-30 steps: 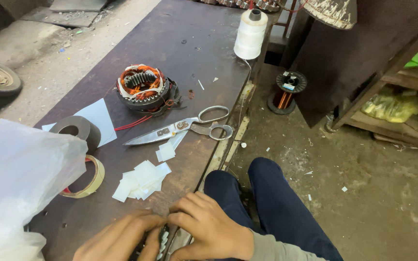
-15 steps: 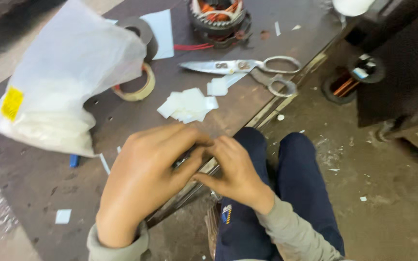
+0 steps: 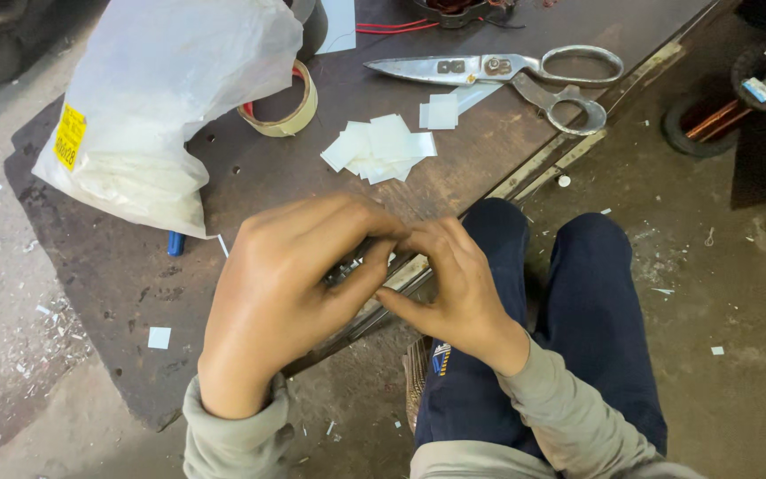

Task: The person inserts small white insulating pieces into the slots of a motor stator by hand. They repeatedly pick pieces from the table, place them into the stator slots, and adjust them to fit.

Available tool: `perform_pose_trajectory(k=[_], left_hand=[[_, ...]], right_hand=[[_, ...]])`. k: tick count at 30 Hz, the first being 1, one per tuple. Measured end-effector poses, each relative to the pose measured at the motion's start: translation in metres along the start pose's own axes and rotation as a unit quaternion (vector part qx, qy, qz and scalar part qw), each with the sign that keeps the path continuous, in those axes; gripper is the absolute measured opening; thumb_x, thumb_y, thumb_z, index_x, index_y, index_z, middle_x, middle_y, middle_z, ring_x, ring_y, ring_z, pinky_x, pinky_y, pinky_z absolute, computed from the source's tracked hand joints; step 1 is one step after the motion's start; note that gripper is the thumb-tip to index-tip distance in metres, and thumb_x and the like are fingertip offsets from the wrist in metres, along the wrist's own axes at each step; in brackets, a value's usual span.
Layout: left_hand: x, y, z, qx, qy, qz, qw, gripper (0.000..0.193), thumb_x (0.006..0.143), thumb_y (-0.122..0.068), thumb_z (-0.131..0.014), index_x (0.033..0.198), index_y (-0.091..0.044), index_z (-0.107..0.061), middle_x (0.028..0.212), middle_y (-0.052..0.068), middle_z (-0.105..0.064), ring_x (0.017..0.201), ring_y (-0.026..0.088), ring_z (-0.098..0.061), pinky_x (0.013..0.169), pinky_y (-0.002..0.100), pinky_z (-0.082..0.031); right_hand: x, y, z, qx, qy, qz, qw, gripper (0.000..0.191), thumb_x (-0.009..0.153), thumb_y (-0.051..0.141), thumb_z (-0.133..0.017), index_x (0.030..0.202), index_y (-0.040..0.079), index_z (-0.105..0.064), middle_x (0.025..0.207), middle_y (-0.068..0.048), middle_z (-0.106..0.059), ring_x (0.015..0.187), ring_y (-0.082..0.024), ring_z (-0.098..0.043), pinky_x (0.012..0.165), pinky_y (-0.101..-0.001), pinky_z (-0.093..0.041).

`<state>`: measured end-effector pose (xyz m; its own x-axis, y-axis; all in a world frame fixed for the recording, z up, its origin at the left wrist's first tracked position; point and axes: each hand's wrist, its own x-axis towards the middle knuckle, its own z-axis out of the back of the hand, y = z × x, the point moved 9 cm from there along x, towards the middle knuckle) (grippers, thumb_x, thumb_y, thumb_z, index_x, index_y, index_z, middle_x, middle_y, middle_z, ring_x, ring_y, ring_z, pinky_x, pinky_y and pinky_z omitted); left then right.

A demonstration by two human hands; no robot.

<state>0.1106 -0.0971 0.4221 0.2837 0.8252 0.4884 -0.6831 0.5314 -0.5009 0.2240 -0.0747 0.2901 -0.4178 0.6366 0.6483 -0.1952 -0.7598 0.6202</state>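
- Pinching together, the left hand (image 3: 285,293) and the right hand (image 3: 458,284) meet fingertip to fingertip over the near edge of the counter (image 3: 250,182).
- Each grip is pressed closed. Something tiny may sit between the fingers, but they hide it, so I cannot tell.
- A moment ago the hands were pinched the same way. They have stayed in one spot, so the same small finger work is going on.
- Nothing on the counter has moved since then.
- The pile of white paper squares (image 3: 381,146) lies just past the grip, a bit to the right, on the counter. No hand touches it.
- The scissors (image 3: 498,73) lie farther past the grip, beyond the pile, with the blades shut.
- The tape roll (image 3: 284,108) sits past the grip and a little left, partly under the white plastic bag (image 3: 161,98).
- A small blue thing (image 3: 175,243) lies left of the left hand, near the bag's edge.
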Motion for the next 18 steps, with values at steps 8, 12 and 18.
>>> perform_pose_trajectory(k=[8,12,18], left_hand=[[-0.010,-0.015,0.009,-0.014,-0.022,-0.032,0.999,0.018,0.081,-0.002,-0.077,0.097,-0.003,-0.068,0.095,0.010,-0.073,0.105,0.029,-0.078,0.083,0.037,-0.061],[-0.024,-0.015,0.007,-0.036,-0.053,-0.072,0.995,0.016,0.079,-0.002,-0.076,0.092,0.001,-0.068,0.089,0.013,-0.073,0.096,0.031,-0.078,0.085,0.041,-0.063],[-0.089,0.042,0.002,-0.177,-0.300,0.074,0.935,0.047,0.091,-0.031,-0.076,0.122,-0.001,-0.058,0.119,0.014,-0.069,0.115,0.029,-0.071,0.104,0.043,-0.059]], right_hand=[[0.005,-0.002,0.006,0.158,-0.027,-0.003,0.987,0.086,0.081,0.004,-0.080,0.152,0.010,-0.034,0.149,-0.020,-0.054,0.136,-0.038,-0.058,0.116,-0.0454,-0.049],[0.004,-0.005,-0.015,0.184,0.011,0.017,0.983,0.088,0.077,0.002,-0.077,0.153,0.009,-0.034,0.143,-0.021,-0.055,0.131,-0.036,-0.060,0.114,-0.0434,-0.050],[-0.007,-0.014,-0.024,0.192,-0.056,0.036,0.979,0.076,0.086,-0.011,-0.061,0.154,0.012,-0.037,0.132,-0.016,-0.059,0.117,-0.028,-0.070,0.101,-0.0387,-0.059]])
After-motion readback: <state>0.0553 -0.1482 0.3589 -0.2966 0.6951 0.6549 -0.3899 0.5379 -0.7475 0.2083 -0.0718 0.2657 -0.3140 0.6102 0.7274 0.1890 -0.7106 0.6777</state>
